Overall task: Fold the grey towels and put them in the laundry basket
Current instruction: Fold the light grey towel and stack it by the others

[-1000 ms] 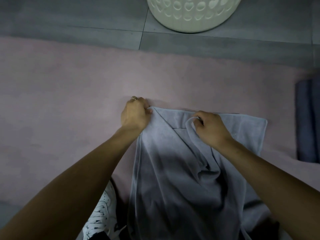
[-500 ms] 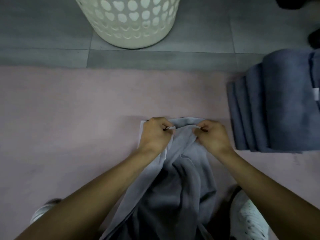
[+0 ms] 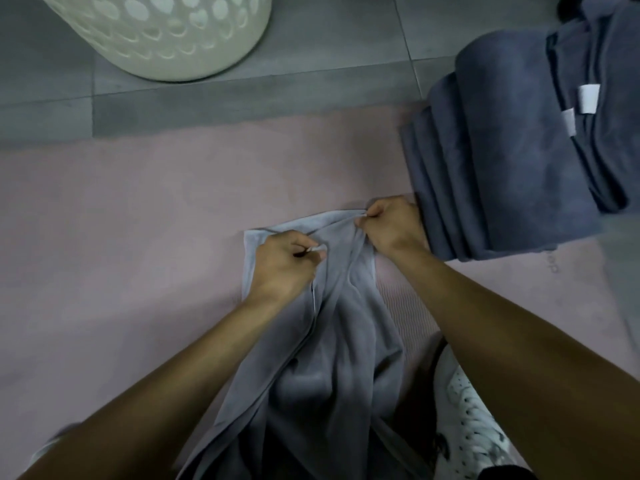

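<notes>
A light grey towel (image 3: 332, 341) hangs bunched from my hands down toward my legs, its top edge lying on the pink mat (image 3: 121, 237). My left hand (image 3: 284, 265) pinches the towel's top edge near its left corner. My right hand (image 3: 391, 226) pinches the same edge further right, beside a pile of darker grey towels (image 3: 502, 150). The white laundry basket (image 3: 166, 39) with heart-shaped holes stands on the grey tiles at the top left, apart from both hands.
The pile of dark grey towels carries white tags (image 3: 588, 98) and lies at the right edge of the mat. A white sneaker (image 3: 471, 410) shows at the lower right. Grey floor tiles (image 3: 346, 46) run beyond the mat.
My hands have drawn closer together along the towel's top edge, gathering the cloth. The view has swung right, so the basket sits further left and the towel pile looms larger.
</notes>
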`<state>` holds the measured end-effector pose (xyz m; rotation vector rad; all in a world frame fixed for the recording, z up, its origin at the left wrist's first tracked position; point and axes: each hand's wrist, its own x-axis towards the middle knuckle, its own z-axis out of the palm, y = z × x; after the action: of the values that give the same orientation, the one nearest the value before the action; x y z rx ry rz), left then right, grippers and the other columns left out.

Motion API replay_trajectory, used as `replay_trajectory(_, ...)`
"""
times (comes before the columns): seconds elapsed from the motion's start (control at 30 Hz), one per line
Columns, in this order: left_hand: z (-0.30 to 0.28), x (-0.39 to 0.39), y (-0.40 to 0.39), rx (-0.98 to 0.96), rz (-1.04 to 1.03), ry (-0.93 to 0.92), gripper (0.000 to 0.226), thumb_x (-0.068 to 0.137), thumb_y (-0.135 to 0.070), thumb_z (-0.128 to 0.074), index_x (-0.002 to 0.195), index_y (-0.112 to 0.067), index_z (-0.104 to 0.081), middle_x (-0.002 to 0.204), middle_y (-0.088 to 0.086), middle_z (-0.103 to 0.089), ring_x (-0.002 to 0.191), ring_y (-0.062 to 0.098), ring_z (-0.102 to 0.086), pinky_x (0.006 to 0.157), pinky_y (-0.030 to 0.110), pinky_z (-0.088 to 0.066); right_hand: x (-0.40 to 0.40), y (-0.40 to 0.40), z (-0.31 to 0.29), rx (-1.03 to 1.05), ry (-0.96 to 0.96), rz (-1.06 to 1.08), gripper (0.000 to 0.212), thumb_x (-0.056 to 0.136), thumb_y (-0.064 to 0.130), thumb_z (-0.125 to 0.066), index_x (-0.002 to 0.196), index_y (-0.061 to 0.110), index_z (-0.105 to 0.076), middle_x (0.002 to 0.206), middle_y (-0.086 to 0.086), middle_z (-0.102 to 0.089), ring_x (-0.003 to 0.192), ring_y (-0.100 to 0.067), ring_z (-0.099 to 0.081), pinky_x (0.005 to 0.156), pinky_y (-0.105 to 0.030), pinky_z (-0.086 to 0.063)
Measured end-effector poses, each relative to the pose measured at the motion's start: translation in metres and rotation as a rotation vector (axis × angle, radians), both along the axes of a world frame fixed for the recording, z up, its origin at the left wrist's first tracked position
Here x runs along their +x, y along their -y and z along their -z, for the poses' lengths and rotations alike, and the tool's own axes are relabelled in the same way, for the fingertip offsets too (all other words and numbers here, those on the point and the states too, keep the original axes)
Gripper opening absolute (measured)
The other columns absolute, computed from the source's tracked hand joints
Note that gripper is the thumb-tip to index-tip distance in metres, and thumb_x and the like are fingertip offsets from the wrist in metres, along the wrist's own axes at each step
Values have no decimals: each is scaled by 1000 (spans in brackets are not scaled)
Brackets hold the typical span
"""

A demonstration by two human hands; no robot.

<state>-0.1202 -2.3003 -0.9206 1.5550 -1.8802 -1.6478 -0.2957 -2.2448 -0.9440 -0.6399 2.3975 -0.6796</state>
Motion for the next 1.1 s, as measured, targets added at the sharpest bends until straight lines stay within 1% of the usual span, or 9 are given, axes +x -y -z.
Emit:
replay_trajectory(0.17,3,7,-3,89,-83,-55,14,85,-11,-73,75,-15,-64,60,-8,-66,45,8,-60,49,18,-47,9,-1,3,-5,-119,46,10,83,17,-67,80,8,-71,81,-7,-71,75,-20,-66,76,-31,-57)
replay_trajectory(0.27,3,11,-1,133,-106,-66,12,85,-12,-72,77,-15,-65,64,-8,-67,46,7,-60,50,16,-48,10,-2,2,-16,-133,38,9,86,18,-65,86,11,-70,88,-8,-72,81,-23,-67,79,-34,-57)
replay_trajectory(0.4,4,15,0,104,-134,-80,12,87,-13,-71,77,-16,-64,59,-8,-65,46,7,-59,53,22,-53,7,5,0,63,-177,-6,9,86,18,-65,83,10,-68,77,-3,-64,69,-18,-59,67,-24,-51)
replay_trajectory(0.5,6,19,0,111,-160,-78,6,87,-14,-70,84,-12,-66,60,-7,-65,47,7,-59,57,28,-55,5,10,-1,128,-197,-20,14,84,23,-65,78,10,-62,73,-4,-58,62,-19,-53,61,-26,-51)
replay_trajectory(0.6,9,19,2,105,-162,-70,7,87,-16,-71,83,-14,-66,58,-8,-65,47,7,-60,59,30,-56,8,13,0,184,-198,-44,13,88,23,-61,82,12,-59,85,-9,-62,72,-23,-57,65,-28,-51)
replay_trajectory(0.77,11,14,3,121,-191,-47,9,86,-15,-71,79,-14,-66,61,-6,-65,47,6,-60,56,24,-53,29,14,0,212,-250,-45,26,96,17,-50,119,4,-49,124,-16,-50,106,-32,-56,81,-35,-46)
replay_trajectory(0.9,2,16,8,122,-160,15,16,85,-11,-71,72,-16,-64,60,-7,-67,52,13,-64,68,32,-58,41,4,-13,206,-293,-121,30,95,10,-45,124,4,-43,124,-16,-52,108,-33,-57,81,-36,-46)
replay_trajectory(1.0,-19,27,14,83,-84,148,24,84,-6,-68,64,-14,-59,68,7,-70,63,24,-71,75,40,-60,46,-3,-42,176,-164,-232,39,93,9,-47,130,3,-36,117,-20,-58,104,-38,-59,79,-38,-46)
replay_trajectory(1.1,-59,42,10,68,22,248,18,81,3,-54,71,-10,-63,70,17,-66,62,30,-72,70,50,-60,52,-7,-91,150,-119,-375,35,90,3,-48,124,-1,-40,113,-24,-58,102,-40,-60,80,-39,-49)
